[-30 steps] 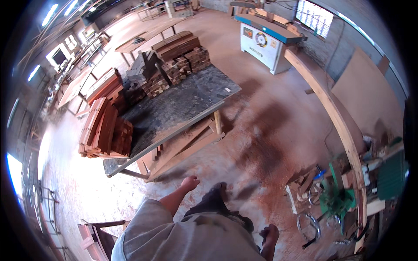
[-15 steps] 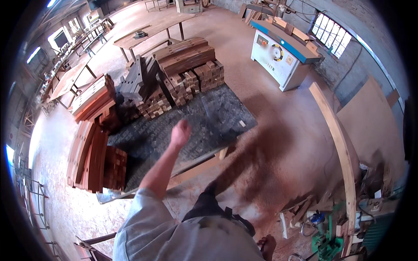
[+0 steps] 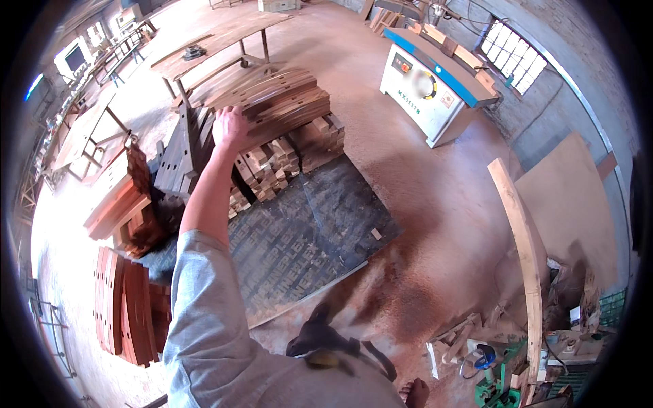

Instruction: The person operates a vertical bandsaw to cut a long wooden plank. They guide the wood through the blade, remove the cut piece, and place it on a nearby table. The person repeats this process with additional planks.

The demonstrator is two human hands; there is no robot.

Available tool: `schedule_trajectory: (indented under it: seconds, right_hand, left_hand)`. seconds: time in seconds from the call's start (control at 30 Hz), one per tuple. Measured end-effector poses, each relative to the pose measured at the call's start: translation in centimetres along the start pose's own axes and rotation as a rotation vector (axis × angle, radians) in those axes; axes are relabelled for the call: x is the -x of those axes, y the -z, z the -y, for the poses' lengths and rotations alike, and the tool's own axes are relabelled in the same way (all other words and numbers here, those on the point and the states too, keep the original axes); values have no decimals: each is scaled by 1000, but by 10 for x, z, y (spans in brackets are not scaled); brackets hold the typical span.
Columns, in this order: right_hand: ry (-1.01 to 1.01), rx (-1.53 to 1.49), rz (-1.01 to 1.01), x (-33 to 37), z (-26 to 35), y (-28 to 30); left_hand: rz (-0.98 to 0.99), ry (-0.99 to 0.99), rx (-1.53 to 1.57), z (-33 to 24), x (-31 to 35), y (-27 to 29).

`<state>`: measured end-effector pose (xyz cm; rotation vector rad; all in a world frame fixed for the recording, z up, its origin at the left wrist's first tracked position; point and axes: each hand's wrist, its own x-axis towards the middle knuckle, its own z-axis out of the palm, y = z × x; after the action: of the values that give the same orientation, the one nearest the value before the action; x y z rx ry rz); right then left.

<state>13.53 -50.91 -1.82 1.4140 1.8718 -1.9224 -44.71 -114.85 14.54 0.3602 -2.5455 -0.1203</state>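
Fingers half-curled, our left hand [image 3: 230, 129] is at the left end of the long reddish-brown wooden planks [image 3: 289, 102]; we can't tell if it's gripping. They're stacked flat, probably for stability, beyond the bare black tabletop [image 3: 306, 234]. Our right hand [image 3: 416, 393] hangs low, grip unclear.

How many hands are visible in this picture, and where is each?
2: the left hand is at the stacked boards, upper left of centre; the right hand is beside the shirt at the lower edge, only partly visible.
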Motion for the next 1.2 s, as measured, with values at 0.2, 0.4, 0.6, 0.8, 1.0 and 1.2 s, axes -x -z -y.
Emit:
schedule_trajectory:
  seconds: [0.2,0.4,0.6,0.8,1.0,1.2]
  right_hand:
    - [-99,62,-58,-7,-12,-3]
    - [-132,27,-63,-1,-18,-15]
    - [-188,-90,-179,-21,-26,-22]
    - [-260,-144,-165,-19,8,-39]
    - [-223,-115,-147,-35,-5,-21]
    - [72,-150,-108,-41,56,-46]
  left_hand:
    - [144,-8,-119,-6,-27,-14]
    - [108,-35,-202,2,-35,-29]
    - [99,-151,-139,-9,-18,-24]
    - [238,-150,-87,-5,-14,-4]
    - [206,-66,-22,-30,-3,16]
    - [120,-348,359,-132,83,27]
